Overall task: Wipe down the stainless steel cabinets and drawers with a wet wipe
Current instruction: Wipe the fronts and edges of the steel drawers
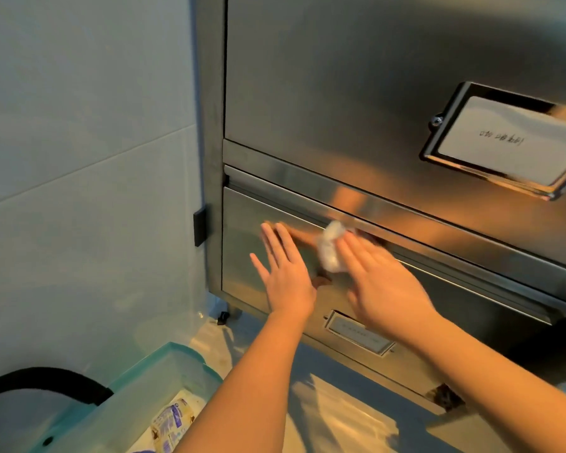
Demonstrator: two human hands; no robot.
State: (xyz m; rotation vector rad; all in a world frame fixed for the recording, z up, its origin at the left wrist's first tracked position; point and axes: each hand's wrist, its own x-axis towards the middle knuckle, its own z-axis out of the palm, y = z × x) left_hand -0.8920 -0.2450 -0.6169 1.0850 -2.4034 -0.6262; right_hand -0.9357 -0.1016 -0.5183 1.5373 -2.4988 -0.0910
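Note:
A stainless steel cabinet fills the right of the head view, with an upper drawer (340,76) and a lower drawer (242,217) beneath it. My left hand (285,273) lies flat with straight fingers on the lower drawer's front, near its left side. My right hand (379,282) presses a crumpled white wet wipe (330,246) against the same drawer front, just under its top lip, fingers extended over the wipe. Both hands are motion-blurred.
A framed label holder (507,142) sits on the upper drawer, a smaller one (356,331) on the lower. A tiled wall (89,158) stands left. A teal plastic bin (164,364) holding packets and a black hose (40,380) are at bottom left.

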